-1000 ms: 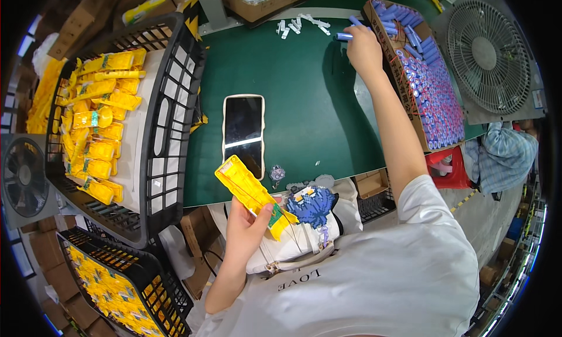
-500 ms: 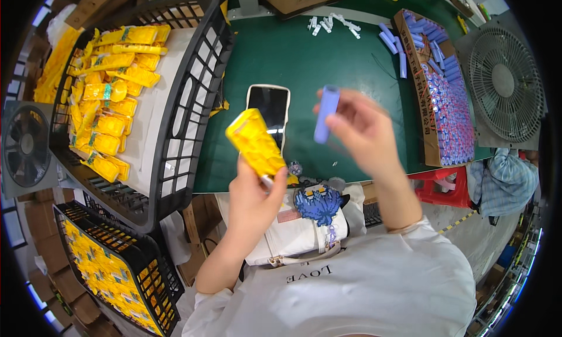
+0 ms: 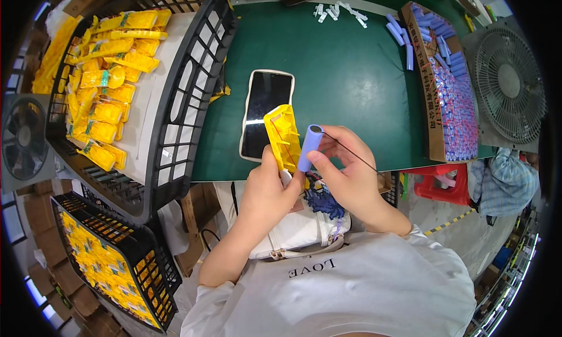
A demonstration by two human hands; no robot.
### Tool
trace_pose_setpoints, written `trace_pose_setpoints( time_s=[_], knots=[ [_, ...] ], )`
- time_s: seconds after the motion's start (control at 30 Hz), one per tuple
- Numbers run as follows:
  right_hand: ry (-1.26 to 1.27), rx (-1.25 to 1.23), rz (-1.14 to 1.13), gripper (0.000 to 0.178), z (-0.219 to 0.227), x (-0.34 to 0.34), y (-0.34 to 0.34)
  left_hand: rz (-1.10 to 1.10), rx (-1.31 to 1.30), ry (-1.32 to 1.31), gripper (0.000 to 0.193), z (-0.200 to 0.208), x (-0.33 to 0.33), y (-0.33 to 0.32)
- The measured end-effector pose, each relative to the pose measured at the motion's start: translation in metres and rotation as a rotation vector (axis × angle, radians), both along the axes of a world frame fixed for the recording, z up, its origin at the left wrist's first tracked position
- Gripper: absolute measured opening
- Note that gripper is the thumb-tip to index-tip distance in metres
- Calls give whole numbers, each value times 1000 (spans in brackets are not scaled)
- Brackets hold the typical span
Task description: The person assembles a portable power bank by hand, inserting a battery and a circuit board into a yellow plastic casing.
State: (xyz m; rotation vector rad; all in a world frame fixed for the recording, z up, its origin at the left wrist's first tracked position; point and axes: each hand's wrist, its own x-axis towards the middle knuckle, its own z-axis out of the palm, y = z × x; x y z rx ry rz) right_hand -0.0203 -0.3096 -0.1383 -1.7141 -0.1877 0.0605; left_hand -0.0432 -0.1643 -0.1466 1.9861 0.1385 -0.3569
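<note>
My left hand (image 3: 266, 187) is closed around the lower end of a yellow plastic housing (image 3: 282, 132), whose open, ribbed inside now faces up. Close beside it, my right hand (image 3: 354, 176) pinches a purple-blue cylindrical battery cell (image 3: 310, 146) between thumb and fingers, tilted with its dark end up. The cell's lower end is near my left fingertips; whether it touches the housing I cannot tell. A thin dark strand (image 3: 350, 151) runs from by the cell's top across my right hand. Behind the housing lies a smartphone (image 3: 257, 111) in a pale case.
On the left stands a black basket (image 3: 175, 117) of yellow housings, with another crate (image 3: 146, 278) below. At the right, a cardboard box (image 3: 436, 132) holds many cells, near a fan (image 3: 508, 82). Loose cells (image 3: 408, 53) and white pieces (image 3: 333, 12) lie at the table's back.
My right hand has brought the battery cell down and left, close to the housing. My left hand has turned the housing so its hollow inside shows.
</note>
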Motion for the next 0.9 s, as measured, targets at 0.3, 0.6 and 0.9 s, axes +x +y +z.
trace_pose_setpoints(
  time_s=[0.3,0.6,0.9],
  knots=[
    [32,-32,21,27,-4,-4,3,-37,4,49,41,2,0,1],
    [76,-66,48,28,-6,-3,7,-92,62,-16,42,3,-2,1],
    [97,-134,78,38,-3,-1,3,-96,34,12,40,3,0,1]
  ],
)
